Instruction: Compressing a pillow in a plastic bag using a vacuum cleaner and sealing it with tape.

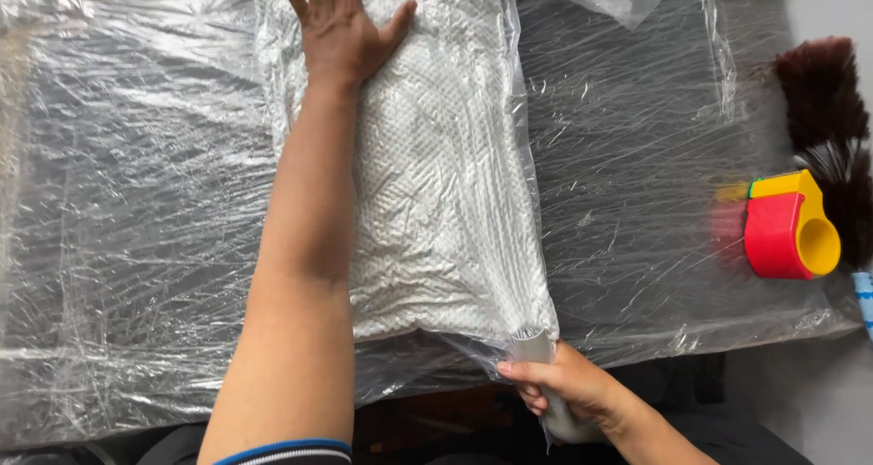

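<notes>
Closest of all is the right hand [568,388], low at the near edge of the table [136,201]. Its fingers are curled tight around a smooth, pale grey tube [543,374] that is round like a pipe. The top of the tube pokes into the open end of a thin, see-through plastic bag [523,156]. Inside the bag lies a soft white pillow [427,201] with a bumpy, dotted cloth cover. It is long and puffy and runs up the middle of the table.

Far up, the left hand [341,24] is spread flat, fingers wide apart, pressing down on the top part of the bagged pillow. It grips nothing. The two hands are well apart, one at each end of the pillow.

Shiny, crinkly clear wrap covers the whole dark table. At the right side sits a red and yellow plastic tape holder [787,229], and just beside it a fluffy dark feather duster [832,120].
</notes>
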